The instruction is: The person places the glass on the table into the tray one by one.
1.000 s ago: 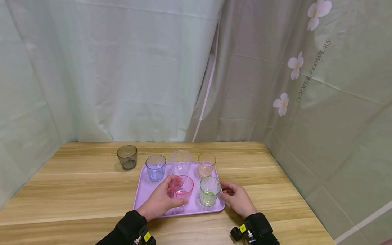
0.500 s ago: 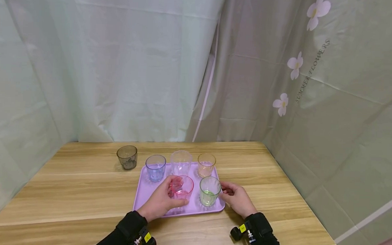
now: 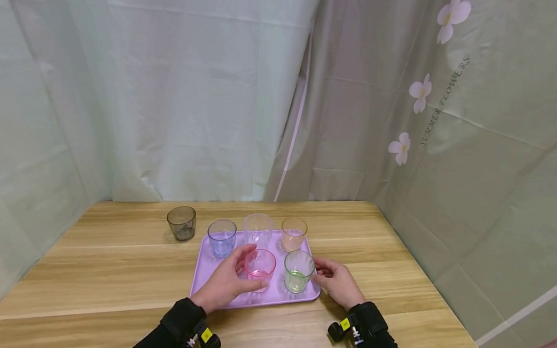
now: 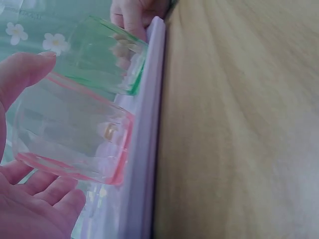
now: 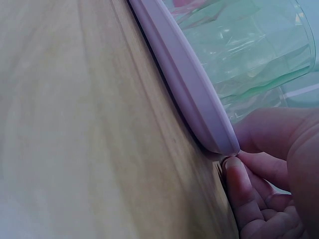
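On the purple tray (image 3: 208, 274) the pink glass (image 3: 260, 270) stands upright at the front. My left hand (image 3: 226, 279) is spread around its left side, thumb in front and fingers behind. In the left wrist view the thumb (image 4: 30, 72) stands off the pink glass (image 4: 75, 132); whether the fingers still touch it I cannot tell. The green glass (image 3: 298, 274) stands to its right. My right hand (image 3: 339, 283) pinches the tray's right front edge, and the right wrist view has fingertips (image 5: 237, 181) under the tray rim (image 5: 199, 94).
Behind on the tray stand a blue glass (image 3: 221, 239), a clear glass (image 3: 257, 232) and an amber glass (image 3: 293, 236). A dark grey glass (image 3: 182, 224) sits on the wooden table (image 3: 118, 271), left of the tray. Curtains (image 3: 207, 100) enclose the table's back and sides.
My left hand's fingers have loosened and moved slightly left, away from the pink glass. The right hand, the tray and the glasses have stayed put.
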`<state>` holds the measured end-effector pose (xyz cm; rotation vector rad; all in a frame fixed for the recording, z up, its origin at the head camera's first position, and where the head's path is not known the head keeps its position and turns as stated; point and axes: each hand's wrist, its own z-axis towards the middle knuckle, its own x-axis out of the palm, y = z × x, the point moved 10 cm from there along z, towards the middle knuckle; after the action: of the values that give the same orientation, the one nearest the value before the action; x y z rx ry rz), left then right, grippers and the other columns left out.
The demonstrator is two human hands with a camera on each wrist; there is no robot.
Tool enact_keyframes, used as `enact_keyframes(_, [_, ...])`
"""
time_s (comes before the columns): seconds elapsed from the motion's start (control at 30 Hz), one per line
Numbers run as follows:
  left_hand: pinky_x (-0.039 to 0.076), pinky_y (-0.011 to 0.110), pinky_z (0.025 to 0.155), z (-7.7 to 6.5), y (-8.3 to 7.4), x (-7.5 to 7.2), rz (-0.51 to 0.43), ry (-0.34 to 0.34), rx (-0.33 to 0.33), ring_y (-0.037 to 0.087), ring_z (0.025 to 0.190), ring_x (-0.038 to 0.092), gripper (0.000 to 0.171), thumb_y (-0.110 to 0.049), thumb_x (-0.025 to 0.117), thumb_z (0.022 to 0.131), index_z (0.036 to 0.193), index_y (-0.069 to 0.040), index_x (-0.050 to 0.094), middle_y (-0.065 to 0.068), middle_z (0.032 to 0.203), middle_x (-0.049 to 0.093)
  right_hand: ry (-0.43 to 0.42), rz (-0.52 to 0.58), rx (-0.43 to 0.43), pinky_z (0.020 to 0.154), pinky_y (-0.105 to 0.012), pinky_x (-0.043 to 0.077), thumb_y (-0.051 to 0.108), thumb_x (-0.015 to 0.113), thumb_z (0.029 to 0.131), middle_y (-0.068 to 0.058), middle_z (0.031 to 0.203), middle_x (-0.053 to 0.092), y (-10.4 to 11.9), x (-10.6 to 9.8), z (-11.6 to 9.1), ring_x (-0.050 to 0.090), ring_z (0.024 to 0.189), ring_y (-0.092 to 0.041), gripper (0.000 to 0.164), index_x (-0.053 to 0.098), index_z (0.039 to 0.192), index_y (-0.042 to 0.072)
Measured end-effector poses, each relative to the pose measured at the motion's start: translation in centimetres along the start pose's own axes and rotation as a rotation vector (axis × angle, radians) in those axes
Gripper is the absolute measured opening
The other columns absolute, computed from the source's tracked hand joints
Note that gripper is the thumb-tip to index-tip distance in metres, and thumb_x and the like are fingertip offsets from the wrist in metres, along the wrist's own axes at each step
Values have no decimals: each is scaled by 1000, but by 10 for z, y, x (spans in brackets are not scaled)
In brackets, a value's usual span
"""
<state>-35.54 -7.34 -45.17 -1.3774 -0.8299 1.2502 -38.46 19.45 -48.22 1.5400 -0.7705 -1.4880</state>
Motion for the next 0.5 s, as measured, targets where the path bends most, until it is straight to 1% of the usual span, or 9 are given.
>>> enact_keyframes(0.23, [32, 49, 119, -2, -7, -3, -24, 1, 0, 34, 143, 45, 94, -22, 92, 74, 151, -7, 42, 14, 153, 48, 2, 3, -3, 81, -21, 51, 9, 77, 88, -8, 112, 69, -1, 0, -1, 62, 96, -16, 46, 65, 131, 1])
enact_keyframes(0.5, [29, 47, 121, -4, -15, -11, -46, 3, 27, 34, 146, 42, 92, -20, 90, 77, 152, -5, 39, 19, 155, 45, 1, 10, -4, 81, -21, 51, 9, 76, 88, -8, 112, 69, 0, 0, 0, 62, 96, -16, 45, 65, 131, 1])
